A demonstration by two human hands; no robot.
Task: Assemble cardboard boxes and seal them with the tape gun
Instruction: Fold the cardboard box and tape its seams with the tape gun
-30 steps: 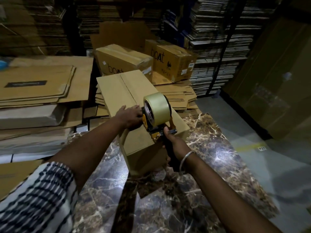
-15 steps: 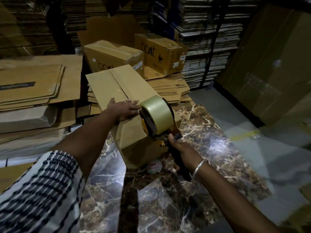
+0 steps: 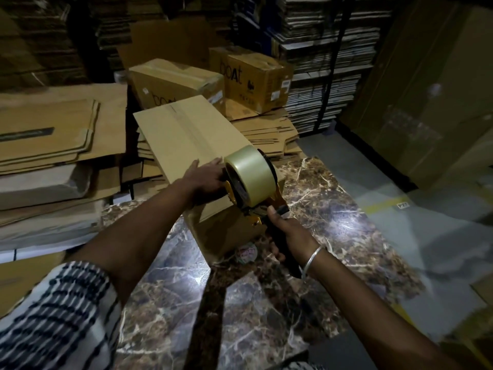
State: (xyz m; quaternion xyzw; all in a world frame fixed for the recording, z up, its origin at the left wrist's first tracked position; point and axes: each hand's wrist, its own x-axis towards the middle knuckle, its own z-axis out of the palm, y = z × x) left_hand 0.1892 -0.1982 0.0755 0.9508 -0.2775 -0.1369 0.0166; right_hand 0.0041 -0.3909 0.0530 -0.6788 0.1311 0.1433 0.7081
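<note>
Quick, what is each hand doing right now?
Left hand: open, fingers flat, pressing on the cardboard box.
Right hand: closed in a grip round the handle of the tape gun.

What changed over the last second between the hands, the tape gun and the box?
The tape gun came back along the box seam to its near edge. The right hand keeps its grip on the handle; the left hand stays flat on the box top.
</note>
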